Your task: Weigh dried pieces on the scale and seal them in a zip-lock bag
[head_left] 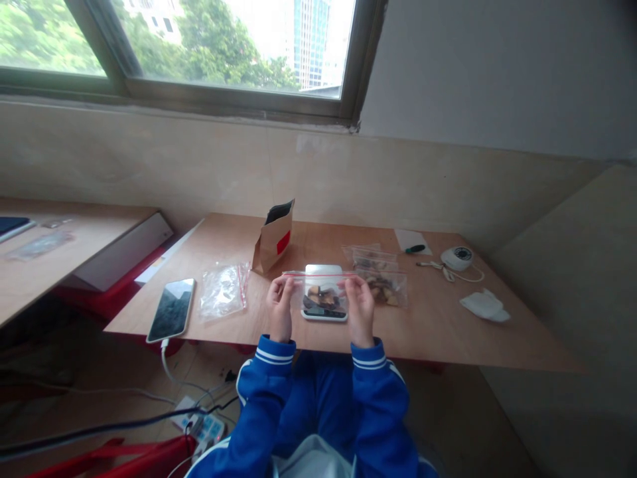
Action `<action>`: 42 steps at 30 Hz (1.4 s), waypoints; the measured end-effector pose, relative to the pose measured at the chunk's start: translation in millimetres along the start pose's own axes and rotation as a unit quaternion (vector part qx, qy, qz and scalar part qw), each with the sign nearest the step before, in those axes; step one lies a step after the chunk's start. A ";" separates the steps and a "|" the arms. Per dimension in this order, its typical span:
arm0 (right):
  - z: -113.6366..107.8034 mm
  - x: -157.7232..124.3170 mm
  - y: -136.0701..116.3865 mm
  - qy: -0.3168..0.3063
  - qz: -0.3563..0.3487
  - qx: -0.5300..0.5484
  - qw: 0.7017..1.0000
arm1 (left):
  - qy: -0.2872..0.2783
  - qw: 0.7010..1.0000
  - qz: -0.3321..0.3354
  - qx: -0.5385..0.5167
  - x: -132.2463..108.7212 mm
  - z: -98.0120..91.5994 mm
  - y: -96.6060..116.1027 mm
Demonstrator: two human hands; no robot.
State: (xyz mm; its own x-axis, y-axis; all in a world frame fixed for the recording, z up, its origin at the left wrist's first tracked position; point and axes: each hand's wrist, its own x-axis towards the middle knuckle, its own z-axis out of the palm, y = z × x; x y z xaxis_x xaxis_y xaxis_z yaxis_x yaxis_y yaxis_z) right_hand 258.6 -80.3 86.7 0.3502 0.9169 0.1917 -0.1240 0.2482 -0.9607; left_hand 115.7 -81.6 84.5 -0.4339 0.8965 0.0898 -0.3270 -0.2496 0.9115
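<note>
Wooden table (438, 332): both hands, left hand (280, 307) and right hand (360, 307), pinch a clear bag (322, 292) over a scale (324, 312), phone (172, 309) nearby.

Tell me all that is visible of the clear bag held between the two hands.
The bag is a small pouch of clear plastic with a red zip strip along its top edge. It holds brown and dark pieces, too small to identify. It hangs upright just above a white scale on the wooden table. The left hand pinches its top left corner, the right hand its top right corner.
</note>
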 end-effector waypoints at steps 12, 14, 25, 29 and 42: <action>-5.3 1.7 -1.2 0.015 0.029 0.026 0.999 | -0.030 0.997 0.040 0.051 5.2 -15.6 7.8; -4.9 1.0 -5.5 0.027 0.019 0.015 0.999 | -0.028 0.997 0.044 0.053 5.6 -16.0 6.7; -5.4 5.5 0.6 0.030 0.031 0.076 0.996 | -0.070 0.997 -0.006 -0.030 -0.4 2.7 5.9; -1.3 1.3 -0.5 -0.046 0.053 0.104 0.992 | -0.115 0.993 -0.025 -0.025 -2.3 3.6 -2.2; -4.3 1.4 10.9 -0.017 0.049 0.059 0.997 | -0.112 0.992 0.011 0.051 -1.2 -4.8 1.3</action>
State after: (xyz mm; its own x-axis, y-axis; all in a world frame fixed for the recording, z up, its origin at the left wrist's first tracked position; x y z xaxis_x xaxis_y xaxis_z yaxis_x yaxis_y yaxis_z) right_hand 261.7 -77.7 75.6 0.2993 0.9482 0.1063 -0.2647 0.1895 -0.9455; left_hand 111.8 -84.7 83.6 -0.2398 0.9526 0.1872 -0.2272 -0.2425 0.9432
